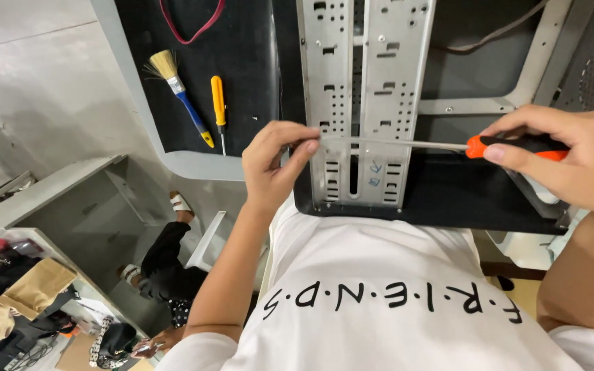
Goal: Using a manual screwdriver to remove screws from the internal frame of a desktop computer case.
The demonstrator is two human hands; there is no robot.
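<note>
My right hand grips the orange and black handle of a long screwdriver, its thin shaft running left across a perforated metal drive bracket of an open computer case. My left hand pinches the shaft's tip between thumb and fingers at the bracket's left edge. The case lies on a black mat right in front of my white shirt.
On a second black mat to the left lie a small brush with a blue and yellow handle, a yellow-handled screwdriver and a red cable loop. Below left sit a grey open cabinet and a seated person's legs.
</note>
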